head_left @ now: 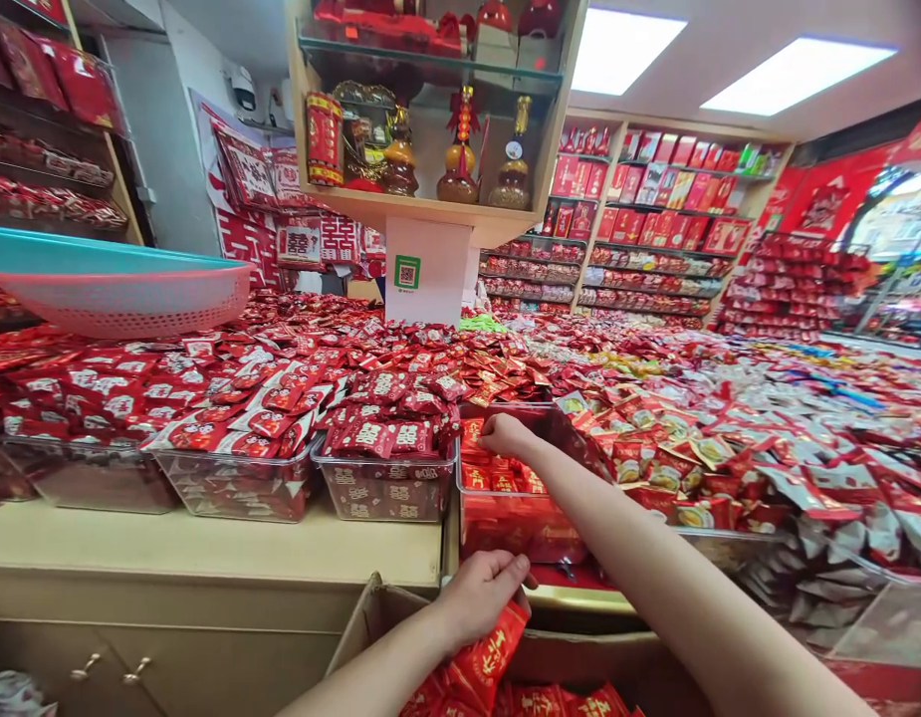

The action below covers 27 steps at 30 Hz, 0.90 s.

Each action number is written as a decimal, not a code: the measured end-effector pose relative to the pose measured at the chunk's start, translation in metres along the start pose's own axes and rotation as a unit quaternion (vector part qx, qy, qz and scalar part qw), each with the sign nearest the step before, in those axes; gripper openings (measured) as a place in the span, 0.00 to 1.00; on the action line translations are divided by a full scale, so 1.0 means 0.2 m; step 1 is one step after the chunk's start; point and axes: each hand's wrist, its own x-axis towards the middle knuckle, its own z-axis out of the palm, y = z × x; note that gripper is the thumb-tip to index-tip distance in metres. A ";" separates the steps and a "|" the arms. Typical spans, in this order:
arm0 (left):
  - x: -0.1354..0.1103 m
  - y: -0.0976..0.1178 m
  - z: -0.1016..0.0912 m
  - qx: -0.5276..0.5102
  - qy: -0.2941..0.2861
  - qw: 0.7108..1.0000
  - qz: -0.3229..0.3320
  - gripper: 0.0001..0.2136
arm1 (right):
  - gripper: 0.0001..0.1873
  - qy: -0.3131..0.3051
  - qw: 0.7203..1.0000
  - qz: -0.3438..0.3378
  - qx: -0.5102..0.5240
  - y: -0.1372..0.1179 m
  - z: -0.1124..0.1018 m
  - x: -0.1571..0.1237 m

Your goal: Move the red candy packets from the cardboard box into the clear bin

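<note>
Presently, the left hand (481, 597) grasps a red packet (491, 655) at the mouth of the cardboard box (586, 652) — more red packets (542, 701) lie inside it. The right hand (509, 438) is in the clear bin (509, 523), curled beside the gold-printed packets (503, 480) — whether it grips one of them, I cannot tell.

We observe through one head-worn camera, which faces forward and down across the counter (206, 543). At closest range, toward the lower edge, we see the cardboard box (609, 652) and the left hand (481, 595); the right hand (508, 436) lies farther out. Our field extends back to the wall shelves (600, 214) and up to the ceiling lights (630, 50).
</note>
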 end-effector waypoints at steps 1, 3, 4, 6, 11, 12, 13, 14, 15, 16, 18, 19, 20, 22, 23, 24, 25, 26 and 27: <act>0.00 -0.01 0.00 0.002 0.001 1.000 -0.004 0.25 | 0.03 0.014 1.000 -0.004 -0.006 0.00 0.00 0.00; 0.00 -0.02 0.00 0.005 0.005 1.000 -0.010 0.25 | 0.04 0.046 0.999 -0.013 -0.013 0.01 -0.01 0.00; 0.00 -0.02 0.00 0.006 0.005 1.000 -0.010 0.25 | 0.04 0.061 0.998 -0.019 -0.015 0.01 -0.01 0.00; 0.00 -0.02 0.00 0.007 0.005 1.000 -0.006 0.25 | 0.05 0.089 0.995 -0.028 -0.013 0.02 -0.02 0.01; -0.01 -0.01 -0.01 0.002 0.003 1.000 0.008 0.24 | 0.07 0.167 0.983 -0.072 0.015 -0.07 -0.12 -0.06; -0.01 0.00 -0.01 0.000 0.004 1.000 0.009 0.24 | 0.08 0.182 0.979 -0.089 0.025 -0.11 -0.15 -0.11; -0.01 0.00 -0.01 -0.002 0.010 1.000 0.013 0.24 | 0.10 0.198 0.973 -0.114 0.040 -0.14 -0.17 -0.17; -0.01 0.00 -0.02 -0.004 0.022 1.000 0.021 0.24 | 0.11 0.211 0.966 -0.141 0.056 -0.16 -0.17 -0.26; -0.01 0.01 -0.02 -0.008 0.037 0.999 0.031 0.23 | 0.12 0.221 0.957 -0.174 0.077 -0.16 -0.17 -0.36; -0.01 0.01 -0.02 -0.016 0.054 0.998 0.043 0.23 | 0.13 0.217 0.949 -0.205 0.097 -0.15 -0.15 -0.47; -0.02 0.02 -0.02 -0.037 0.088 0.993 0.064 0.22 | 0.18 0.149 0.964 -0.195 0.103 -0.08 -0.07 -0.69; -0.02 0.02 -0.02 -0.046 0.104 0.991 0.069 0.21 | 0.19 0.100 0.977 -0.161 0.100 -0.02 -0.01 -0.78; -0.01 0.03 -0.02 -0.050 0.118 0.989 0.071 0.21 | 0.19 0.051 0.986 -0.117 0.108 0.04 0.05 -0.87; -0.01 0.05 0.00 -0.045 0.145 0.986 0.074 0.19 | 0.18 -0.060 0.979 -0.057 0.187 0.14 0.16 -0.97; -0.01 0.06 0.01 -0.040 0.154 0.984 0.079 0.18 | 0.18 -0.106 0.963 -0.040 0.244 0.18 0.21 -1.00; -0.01 0.07 0.02 -0.038 0.157 0.983 0.085 0.18 | 0.18 -0.140 0.942 -0.026 0.304 0.21 0.24 -1.01; -0.01 0.08 0.02 -0.037 0.157 0.983 0.092 0.17 | 0.18 -0.161 0.920 -0.011 0.358 0.23 0.26 -1.01; -0.02 0.09 0.03 -0.037 0.154 0.983 0.096 0.16 | 0.18 -0.171 0.900 0.007 0.401 0.24 0.27 -1.00; -0.02 0.10 0.03 -0.037 0.149 0.983 0.098 0.16 | 0.19 -0.176 0.885 0.027 0.431 0.24 0.28 -0.99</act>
